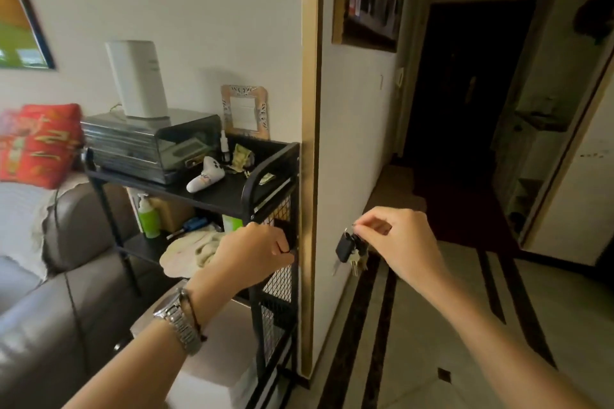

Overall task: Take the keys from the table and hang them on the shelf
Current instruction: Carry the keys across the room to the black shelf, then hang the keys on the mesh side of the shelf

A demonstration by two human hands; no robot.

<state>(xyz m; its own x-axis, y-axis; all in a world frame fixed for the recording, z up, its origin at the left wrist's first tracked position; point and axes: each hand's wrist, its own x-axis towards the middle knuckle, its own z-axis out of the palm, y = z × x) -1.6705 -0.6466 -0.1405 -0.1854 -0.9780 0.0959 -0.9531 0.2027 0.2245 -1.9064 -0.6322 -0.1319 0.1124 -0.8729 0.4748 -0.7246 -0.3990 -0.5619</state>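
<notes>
A bunch of keys [349,250] with a black fob dangles in the air to the right of the wall corner. My right hand [397,239] pinches the key ring from above. The black metal shelf [265,176] stands against the wall at the left. My left hand [255,252] rests against the shelf's mesh side panel, fingers curled at its right edge beside the wooden corner strip; what the fingertips touch is hidden. The keys hang apart from the shelf, roughly at the height of its middle tier.
A wooden corner strip [310,176] runs up the wall between shelf and keys. The shelf top holds a silver box [146,146], a white device [138,80] and small items. A grey sofa [50,276] is at the left. A dark hallway [465,109] opens at the right.
</notes>
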